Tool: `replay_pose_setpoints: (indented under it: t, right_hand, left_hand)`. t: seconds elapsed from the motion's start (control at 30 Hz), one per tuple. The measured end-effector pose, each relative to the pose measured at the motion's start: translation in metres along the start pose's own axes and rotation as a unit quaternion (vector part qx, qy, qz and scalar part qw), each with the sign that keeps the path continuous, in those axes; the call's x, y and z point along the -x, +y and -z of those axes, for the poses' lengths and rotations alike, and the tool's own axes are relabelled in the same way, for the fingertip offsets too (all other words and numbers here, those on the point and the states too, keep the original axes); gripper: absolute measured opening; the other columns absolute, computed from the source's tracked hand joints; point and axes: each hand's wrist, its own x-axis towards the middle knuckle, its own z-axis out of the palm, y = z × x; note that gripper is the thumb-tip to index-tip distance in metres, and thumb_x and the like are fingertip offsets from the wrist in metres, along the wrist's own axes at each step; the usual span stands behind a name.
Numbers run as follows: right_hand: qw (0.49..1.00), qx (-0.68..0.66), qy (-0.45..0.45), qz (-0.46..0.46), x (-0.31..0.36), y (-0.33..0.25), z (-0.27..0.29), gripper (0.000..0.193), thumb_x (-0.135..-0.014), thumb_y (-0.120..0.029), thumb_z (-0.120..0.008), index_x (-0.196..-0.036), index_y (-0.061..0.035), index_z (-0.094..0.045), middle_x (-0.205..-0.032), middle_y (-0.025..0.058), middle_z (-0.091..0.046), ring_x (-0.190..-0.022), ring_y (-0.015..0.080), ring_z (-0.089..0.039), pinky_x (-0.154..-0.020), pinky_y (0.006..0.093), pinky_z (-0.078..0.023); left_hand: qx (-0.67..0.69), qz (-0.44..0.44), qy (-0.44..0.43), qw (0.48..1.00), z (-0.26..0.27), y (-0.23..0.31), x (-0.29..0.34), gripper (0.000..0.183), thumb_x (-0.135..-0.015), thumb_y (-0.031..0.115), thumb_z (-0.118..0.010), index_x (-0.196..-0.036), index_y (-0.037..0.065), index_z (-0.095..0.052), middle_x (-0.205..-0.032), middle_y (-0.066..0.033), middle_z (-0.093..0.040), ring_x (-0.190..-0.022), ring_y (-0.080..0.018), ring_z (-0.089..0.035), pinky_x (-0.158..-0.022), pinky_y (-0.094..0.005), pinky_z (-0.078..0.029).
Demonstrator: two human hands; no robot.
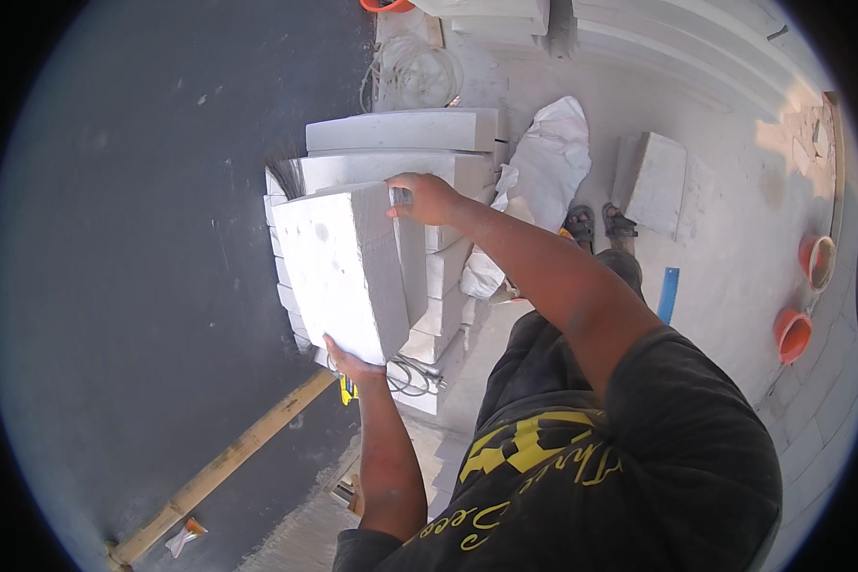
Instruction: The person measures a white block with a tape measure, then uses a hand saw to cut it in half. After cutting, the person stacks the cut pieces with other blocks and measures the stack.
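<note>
A white building block (329,272) is held tilted above a stack of similar blocks (448,272). My left hand (355,362) grips its lower edge, thumb up against the bright broad face. My right hand (427,197) is closed around the upper right corner, beside a small dark patch I cannot make out. A narrower pale slab surface (412,253) shows just behind the held block; whether it is a separate block, I cannot tell. Dark bristles (286,178) stick out past the block's upper left corner. A cable (415,377) and a yellow-and-black object (349,389) lie beneath my left hand.
A dark grey surface (143,238) fills the left, with a wooden batten (229,458) across it. A crumpled white sack (553,143) and a loose block (656,181) lie near my feet. Orange buckets (792,336) and a blue strip (668,296) are at right.
</note>
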Motion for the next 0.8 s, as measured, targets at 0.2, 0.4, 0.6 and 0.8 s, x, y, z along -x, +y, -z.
replay_pose_setpoints:
  t: [0.2, 0.4, 0.6, 0.8]
  right_hand:
    - [1.0, -0.015, 0.016, -0.002, 0.005, -0.015, 0.004, 0.054, -0.09, -0.028, -0.068, -0.141, -0.0274, -0.05, -0.134, 0.0121, -0.058, -0.125, 0.0297, -0.053, -0.107, 0.0379, -0.041]
    - [0.997, -0.07, -0.025, 0.0, 0.006, -0.008, 0.006, 0.052, -0.088, -0.022, -0.07, -0.138, -0.0221, -0.054, -0.135, 0.0101, -0.058, -0.124, 0.0276, -0.054, -0.107, 0.0387, -0.041]
    - [0.992, -0.12, -0.028, -0.013, 0.011, -0.009, 0.005, 0.049, -0.087, -0.02, -0.071, -0.134, -0.0193, -0.056, -0.133, 0.0105, -0.059, -0.124, 0.0276, -0.054, -0.106, 0.0387, -0.041]
    - [0.992, -0.119, -0.019, -0.039, 0.014, -0.011, 0.006, 0.055, -0.082, -0.023, -0.077, -0.133, -0.0172, -0.057, -0.132, 0.0114, -0.059, -0.124, 0.0281, -0.053, -0.105, 0.0387, -0.041]
  left_hand:
    - [0.001, -0.009, 0.013, 1.0, 0.008, 0.004, -0.005, 0.071, -0.094, 0.052, -0.053, -0.147, 0.009, -0.035, -0.143, -0.0112, -0.046, -0.127, -0.0328, -0.05, -0.104, -0.0486, -0.045]
    - [-0.017, -0.007, -0.01, 1.0, 0.001, 0.008, 0.0, 0.072, -0.094, 0.055, -0.051, -0.147, 0.009, -0.034, -0.145, -0.0114, -0.045, -0.129, -0.0338, -0.048, -0.106, -0.0489, -0.042]
    - [-0.057, 0.013, 0.008, 0.998, -0.005, 0.015, 0.003, 0.073, -0.095, 0.059, -0.045, -0.148, 0.01, -0.034, -0.146, -0.0112, -0.045, -0.13, -0.0341, -0.048, -0.106, -0.049, -0.042]
    - [-0.034, 0.016, -0.02, 0.999, -0.008, 0.015, 0.006, 0.071, -0.096, 0.057, -0.046, -0.147, 0.009, -0.034, -0.144, -0.011, -0.047, -0.128, -0.0333, -0.05, -0.105, -0.0489, -0.043]
